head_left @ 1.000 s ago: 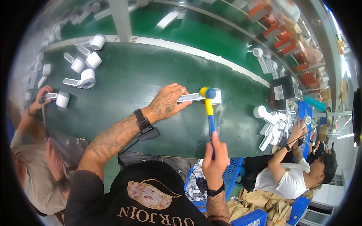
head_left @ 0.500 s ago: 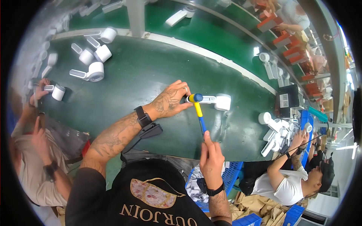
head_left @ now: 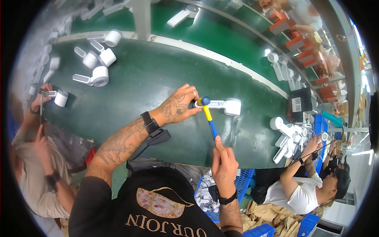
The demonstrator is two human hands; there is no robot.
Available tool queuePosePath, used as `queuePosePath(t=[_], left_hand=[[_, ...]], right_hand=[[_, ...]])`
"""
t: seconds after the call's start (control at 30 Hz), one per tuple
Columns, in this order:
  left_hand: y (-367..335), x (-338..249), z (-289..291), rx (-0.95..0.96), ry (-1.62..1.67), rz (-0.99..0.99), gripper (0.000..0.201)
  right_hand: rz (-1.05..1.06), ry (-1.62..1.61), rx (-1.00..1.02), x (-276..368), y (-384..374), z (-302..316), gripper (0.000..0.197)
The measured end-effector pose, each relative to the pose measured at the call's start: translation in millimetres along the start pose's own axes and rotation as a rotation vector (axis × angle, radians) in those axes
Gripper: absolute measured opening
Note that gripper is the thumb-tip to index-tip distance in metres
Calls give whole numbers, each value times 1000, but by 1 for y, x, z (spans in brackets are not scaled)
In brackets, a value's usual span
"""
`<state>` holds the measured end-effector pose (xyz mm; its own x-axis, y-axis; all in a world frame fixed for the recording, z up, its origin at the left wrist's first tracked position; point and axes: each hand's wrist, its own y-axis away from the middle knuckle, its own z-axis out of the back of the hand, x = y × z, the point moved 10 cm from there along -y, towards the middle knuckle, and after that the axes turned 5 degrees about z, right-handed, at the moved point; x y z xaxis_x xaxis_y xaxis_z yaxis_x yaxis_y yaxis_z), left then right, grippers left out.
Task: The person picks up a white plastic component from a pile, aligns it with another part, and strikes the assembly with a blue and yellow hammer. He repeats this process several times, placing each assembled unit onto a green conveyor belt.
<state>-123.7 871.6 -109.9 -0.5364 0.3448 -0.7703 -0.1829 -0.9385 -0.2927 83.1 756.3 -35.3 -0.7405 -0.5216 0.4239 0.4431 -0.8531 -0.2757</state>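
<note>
A white handheld device point(head_left: 232, 107) with a drum-shaped head and a long, slotted flat handle lies on the green table point(head_left: 158, 67), its head to the right. My left hand point(head_left: 179, 105) closes on its handle end with thumb and fingers; a small dark part shows between them. My right hand point(head_left: 224, 164) grips a mallet point(head_left: 211, 121) by its blue and yellow handle. The mallet's dark blue and yellow head is over the handle end, close to my left fingertips, and partly hides it. Whether the two touch, I cannot tell.
Several similar white devices point(head_left: 100, 76) lie at the far left, with a pile of them point(head_left: 289, 145) at the right near a black box point(head_left: 303, 105). Co-workers sit on both sides. Beyond a pale rail point(head_left: 189, 46) more devices rest on a green belt point(head_left: 221, 23).
The mallet head has shifted slightly up and left, with my right hand following a little. Devices beyond the rail have moved left. My left hand stays in place.
</note>
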Motion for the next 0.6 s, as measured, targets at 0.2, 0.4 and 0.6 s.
queuePosePath(t=[0.2, 0.4, 0.6], left_hand=[[0, -3, 0, 2, -5, 4, 26], [-1, -1, 3, 45, 0, 89, 26], [-2, -4, 1, 33, -18, 66, 26]], right_hand=[[43, -69, -218, -2, 7, 20, 49], [-83, -63, -335, -28, 23, 33, 48], [-118, 30, -172, -36, 18, 36, 47]])
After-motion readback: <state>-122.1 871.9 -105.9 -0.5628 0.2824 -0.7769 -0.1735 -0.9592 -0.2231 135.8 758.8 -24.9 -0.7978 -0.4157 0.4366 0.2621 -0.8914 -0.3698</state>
